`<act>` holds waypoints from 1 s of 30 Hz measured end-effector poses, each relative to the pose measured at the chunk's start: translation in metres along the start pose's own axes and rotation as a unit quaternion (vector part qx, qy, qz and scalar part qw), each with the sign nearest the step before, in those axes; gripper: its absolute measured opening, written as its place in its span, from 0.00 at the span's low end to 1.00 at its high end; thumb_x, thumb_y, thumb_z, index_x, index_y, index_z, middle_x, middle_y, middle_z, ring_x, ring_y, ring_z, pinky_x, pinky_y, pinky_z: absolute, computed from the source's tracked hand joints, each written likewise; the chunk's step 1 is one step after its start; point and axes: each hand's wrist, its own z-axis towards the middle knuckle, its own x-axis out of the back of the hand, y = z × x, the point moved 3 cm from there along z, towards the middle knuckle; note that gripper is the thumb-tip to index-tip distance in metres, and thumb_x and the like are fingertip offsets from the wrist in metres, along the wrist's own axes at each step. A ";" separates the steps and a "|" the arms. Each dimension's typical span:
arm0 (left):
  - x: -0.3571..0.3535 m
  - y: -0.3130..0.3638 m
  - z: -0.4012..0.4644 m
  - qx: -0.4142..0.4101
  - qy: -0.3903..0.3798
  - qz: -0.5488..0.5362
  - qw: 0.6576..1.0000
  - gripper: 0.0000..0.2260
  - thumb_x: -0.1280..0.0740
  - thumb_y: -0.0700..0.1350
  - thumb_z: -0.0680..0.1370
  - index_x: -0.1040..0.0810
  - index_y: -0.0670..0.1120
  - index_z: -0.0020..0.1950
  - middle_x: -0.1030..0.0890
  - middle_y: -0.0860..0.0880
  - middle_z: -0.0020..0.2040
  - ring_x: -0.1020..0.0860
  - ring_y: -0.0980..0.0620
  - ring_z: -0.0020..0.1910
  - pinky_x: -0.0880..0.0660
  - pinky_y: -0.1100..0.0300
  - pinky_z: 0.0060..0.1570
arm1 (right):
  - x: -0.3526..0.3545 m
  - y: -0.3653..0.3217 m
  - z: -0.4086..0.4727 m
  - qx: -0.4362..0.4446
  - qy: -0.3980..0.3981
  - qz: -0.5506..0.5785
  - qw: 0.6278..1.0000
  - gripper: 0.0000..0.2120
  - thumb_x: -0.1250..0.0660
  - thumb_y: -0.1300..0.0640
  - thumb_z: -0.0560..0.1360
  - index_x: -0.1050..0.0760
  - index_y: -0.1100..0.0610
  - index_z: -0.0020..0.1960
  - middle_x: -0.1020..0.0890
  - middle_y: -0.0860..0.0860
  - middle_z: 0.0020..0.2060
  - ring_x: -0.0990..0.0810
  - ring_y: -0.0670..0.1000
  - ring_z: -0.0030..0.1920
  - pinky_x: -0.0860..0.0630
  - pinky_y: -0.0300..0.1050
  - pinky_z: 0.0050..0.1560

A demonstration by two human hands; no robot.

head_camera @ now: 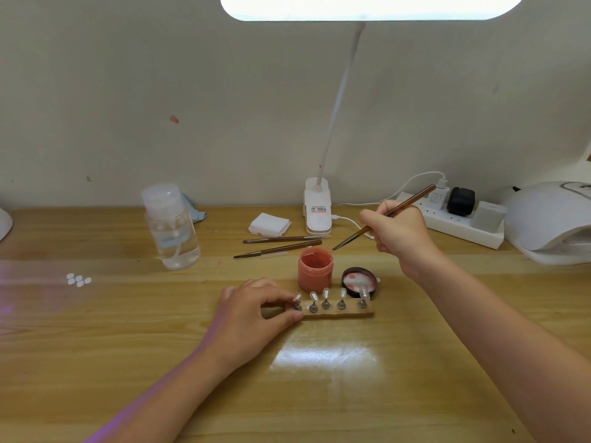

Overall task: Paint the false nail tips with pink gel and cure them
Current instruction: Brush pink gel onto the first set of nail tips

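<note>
Reading from the left edge of the frame, I log these items. Clear pump bottle point(172, 227), upright, upper left of centre, with a blue cloth point(195, 214) behind it; presumably cleanser kept within reach. Small white chips point(78, 279), loose on the wood at mid-left.

My left hand point(252, 310), lower centre: thumb and fingers pinch the left end of the wooden holder point(335, 310), I judge to steady it for painting. False nail tips point(326, 295): five, clear, each upright on its own peg along the holder, none looking pink yet.

Two spare brushes point(281, 244) lie flat above centre, near a stack of white wipes point(268, 223). Pink gel jar point(315, 270), open, just behind the holder; its lid point(359, 281) lies inverted to its right.

My right hand point(399, 233), right of centre, grips the brush point(383, 215) pen-fashion, bristles poised just above the jar's rim, likely for loading.

Clip lamp point(316, 209), centre back, head lit overhead. Power strip point(463, 219) and white curing lamp point(550, 219), upper right, mouth facing the table.

Surface: pale varnished wooden table point(319, 394), glare patch at lower centre. Room: plain off-white wall point(160, 91), a few reddish marks.
</note>
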 end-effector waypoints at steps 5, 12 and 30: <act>0.000 -0.001 0.001 0.002 -0.002 0.004 1.000 0.08 0.27 0.50 0.69 0.21 0.61 0.44 0.20 0.59 0.44 0.23 0.59 0.49 0.30 0.47 0.58 | -0.006 0.003 -0.002 -0.003 -0.010 -0.007 1.000 0.16 0.34 0.66 0.71 0.35 0.57 0.28 0.32 0.52 0.23 0.36 0.48 0.24 0.38 0.37 0.24; -0.001 -0.003 0.001 0.002 -0.004 0.010 1.000 0.07 0.27 0.50 0.69 0.20 0.59 0.46 0.20 0.59 0.44 0.24 0.59 0.49 0.30 0.47 0.58 | -0.001 0.006 -0.002 -0.009 -0.013 -0.013 1.000 0.16 0.34 0.66 0.71 0.35 0.57 0.28 0.32 0.51 0.23 0.36 0.48 0.24 0.37 0.39 0.25; -0.001 -0.003 0.000 -0.008 0.007 0.045 0.999 0.08 0.29 0.53 0.70 0.21 0.61 0.47 0.22 0.62 0.45 0.26 0.62 0.52 0.38 0.54 0.62 | -0.003 0.009 -0.004 -0.044 -0.017 0.024 0.999 0.16 0.35 0.66 0.72 0.35 0.57 0.29 0.33 0.50 0.22 0.38 0.47 0.23 0.38 0.35 0.20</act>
